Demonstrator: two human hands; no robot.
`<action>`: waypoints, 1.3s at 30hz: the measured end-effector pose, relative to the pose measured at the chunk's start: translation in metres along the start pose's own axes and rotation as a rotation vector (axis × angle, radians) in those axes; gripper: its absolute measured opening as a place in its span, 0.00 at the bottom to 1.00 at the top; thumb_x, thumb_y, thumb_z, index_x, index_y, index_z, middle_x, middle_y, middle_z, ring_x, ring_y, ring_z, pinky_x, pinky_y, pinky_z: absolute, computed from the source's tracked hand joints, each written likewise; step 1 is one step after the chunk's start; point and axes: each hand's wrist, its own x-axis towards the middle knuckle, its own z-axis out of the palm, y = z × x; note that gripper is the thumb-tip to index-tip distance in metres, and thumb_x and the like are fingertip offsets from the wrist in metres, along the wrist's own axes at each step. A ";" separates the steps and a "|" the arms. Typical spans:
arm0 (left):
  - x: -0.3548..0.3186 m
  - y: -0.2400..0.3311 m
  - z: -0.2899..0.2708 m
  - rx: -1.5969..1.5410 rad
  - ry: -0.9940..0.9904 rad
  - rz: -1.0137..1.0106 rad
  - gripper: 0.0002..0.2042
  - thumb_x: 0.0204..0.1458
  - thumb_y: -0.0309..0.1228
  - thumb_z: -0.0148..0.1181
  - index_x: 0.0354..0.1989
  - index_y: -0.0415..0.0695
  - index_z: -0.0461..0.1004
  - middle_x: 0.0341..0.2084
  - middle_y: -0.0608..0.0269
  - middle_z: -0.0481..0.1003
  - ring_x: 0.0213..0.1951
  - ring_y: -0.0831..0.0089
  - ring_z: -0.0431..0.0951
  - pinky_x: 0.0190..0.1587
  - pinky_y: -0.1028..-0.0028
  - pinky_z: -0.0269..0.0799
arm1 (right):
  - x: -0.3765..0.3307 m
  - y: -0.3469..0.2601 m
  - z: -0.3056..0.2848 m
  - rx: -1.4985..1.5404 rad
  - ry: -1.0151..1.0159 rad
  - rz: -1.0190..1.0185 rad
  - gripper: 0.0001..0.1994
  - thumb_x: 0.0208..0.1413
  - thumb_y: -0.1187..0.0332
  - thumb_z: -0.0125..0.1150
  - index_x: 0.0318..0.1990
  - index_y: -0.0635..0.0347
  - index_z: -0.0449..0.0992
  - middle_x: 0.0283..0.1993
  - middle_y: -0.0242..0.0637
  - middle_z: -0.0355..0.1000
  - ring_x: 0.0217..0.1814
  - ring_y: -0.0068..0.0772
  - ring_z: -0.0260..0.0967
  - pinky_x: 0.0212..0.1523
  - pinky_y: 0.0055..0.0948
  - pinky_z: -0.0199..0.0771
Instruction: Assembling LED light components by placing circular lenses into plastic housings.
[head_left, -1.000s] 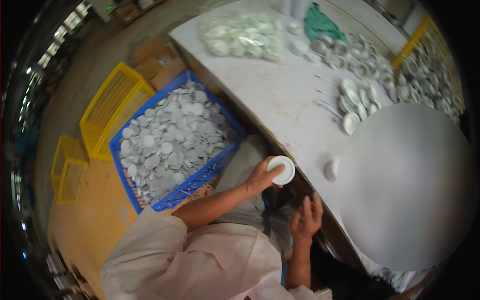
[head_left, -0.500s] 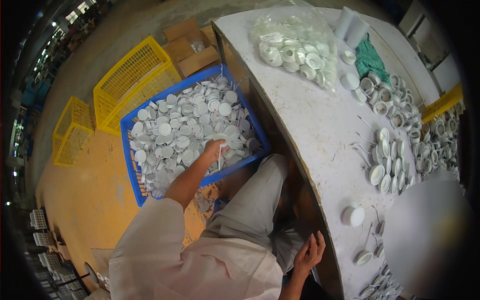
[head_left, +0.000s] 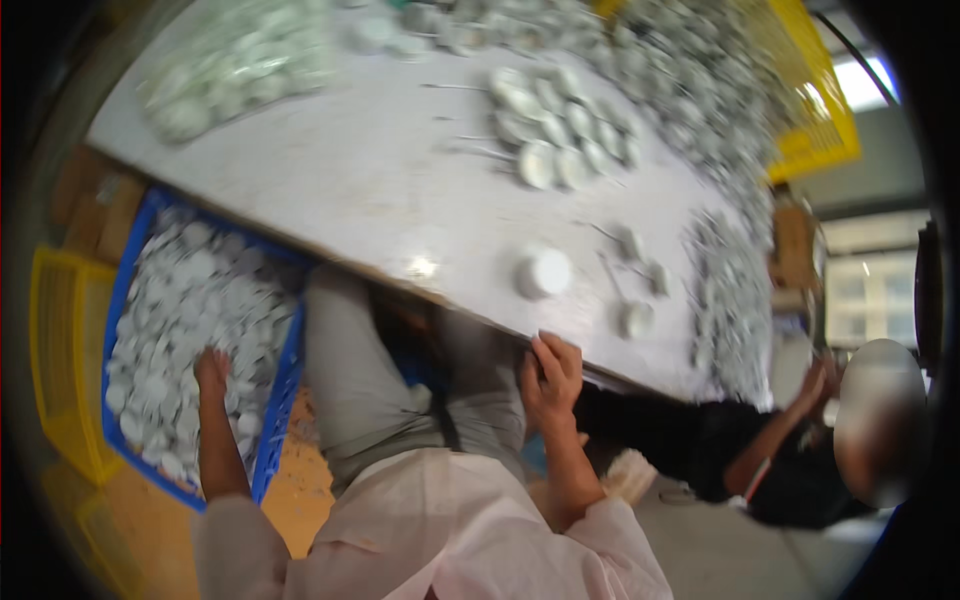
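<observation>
My left hand reaches over a blue basket heaped with small white round caps. Its fingers are smeared by motion, so whether it holds a cap cannot be made out. At the near edge of the white table, my right hand rests with fingers loosely bent and apart, holding nothing visible. Ahead of it on the tabletop stands a white round housing. Several round white parts with wire leads lie to its right.
Farther back are grouped white discs, a clear bag of white parts and a heap of ring-shaped parts. Yellow crates flank the basket's left. A person in dark clothing sits at the right, one arm raised.
The view has swung right, bringing the other person into sight. My right hand has come up to the table edge. My left hand stays over the basket; the white piece at its fingers no longer shows.
</observation>
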 end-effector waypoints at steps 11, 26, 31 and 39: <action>-0.217 -0.031 0.130 0.538 -0.322 0.331 0.15 0.55 0.33 0.55 0.48 0.39 0.70 0.42 0.61 0.74 0.40 0.70 0.77 0.37 0.76 0.71 | -0.003 0.140 -0.060 -0.156 0.331 0.726 0.39 0.38 0.64 0.71 0.59 0.70 0.60 0.61 0.56 0.58 0.64 0.54 0.54 0.61 0.43 0.56; -0.580 -0.015 0.309 0.801 -1.652 1.259 0.31 0.44 0.24 0.62 0.59 0.36 0.58 0.55 0.47 0.66 0.55 0.54 0.69 0.56 0.65 0.65 | -0.053 0.040 -0.110 0.428 0.005 0.296 0.41 0.31 0.75 0.71 0.60 0.66 0.60 0.58 0.46 0.62 0.57 0.38 0.63 0.56 0.33 0.64; -0.559 -0.016 0.303 1.217 -1.736 0.520 0.39 0.43 0.25 0.64 0.64 0.37 0.49 0.56 0.52 0.65 0.56 0.64 0.67 0.58 0.67 0.62 | -0.011 -0.006 -0.099 0.453 -0.468 0.005 0.41 0.29 0.70 0.74 0.57 0.60 0.62 0.54 0.44 0.65 0.53 0.47 0.64 0.51 0.36 0.65; -0.516 -0.027 0.258 0.669 -1.544 0.064 0.41 0.41 0.18 0.65 0.64 0.38 0.49 0.55 0.57 0.64 0.56 0.71 0.65 0.58 0.70 0.64 | 0.021 -0.012 -0.061 0.651 -0.511 -0.231 0.36 0.33 0.71 0.73 0.56 0.63 0.64 0.55 0.46 0.65 0.54 0.47 0.64 0.54 0.37 0.65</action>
